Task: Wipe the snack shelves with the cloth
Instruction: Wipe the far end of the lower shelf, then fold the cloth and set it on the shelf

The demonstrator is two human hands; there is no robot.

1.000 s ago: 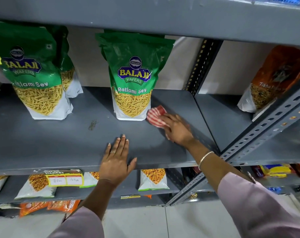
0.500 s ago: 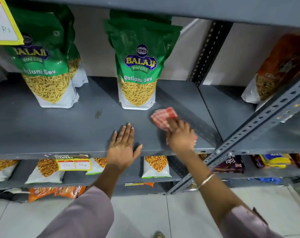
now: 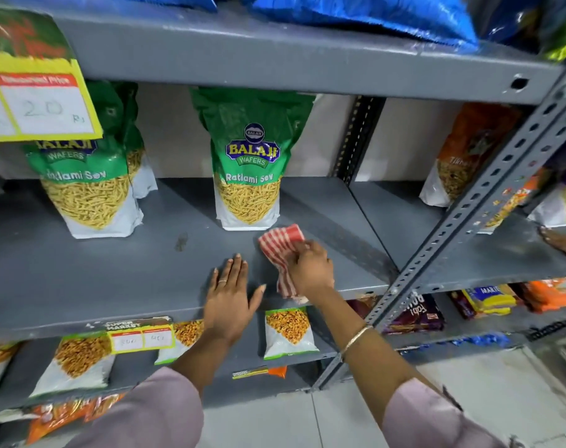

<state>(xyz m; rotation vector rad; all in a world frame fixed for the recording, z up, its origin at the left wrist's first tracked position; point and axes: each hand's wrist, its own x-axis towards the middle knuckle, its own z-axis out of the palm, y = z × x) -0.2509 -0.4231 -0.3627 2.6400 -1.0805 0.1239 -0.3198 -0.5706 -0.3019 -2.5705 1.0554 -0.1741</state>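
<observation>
A grey metal shelf (image 3: 81,273) runs across the middle of the view. A red-and-white checked cloth (image 3: 280,247) lies bunched on it near the front, just in front of a green Balaji Ratlami Sev bag (image 3: 251,166). My right hand (image 3: 310,270) grips the cloth from above and presses it to the shelf; part of the cloth hangs over the front edge. My left hand (image 3: 230,295) rests flat on the shelf front, fingers spread, holding nothing, a little left of the cloth.
More green sev bags (image 3: 87,189) stand at the left. A dark smudge (image 3: 180,242) marks the shelf. A slanted perforated upright (image 3: 488,202) crosses at right, with an orange snack bag (image 3: 466,156) behind. Another person's hand (image 3: 563,242) shows at the right edge. Lower shelves hold packets.
My right hand has pulled the cloth from beside the sev bag toward the shelf's front edge. The left hand stays flat on the shelf. The camera has tilted upward.
</observation>
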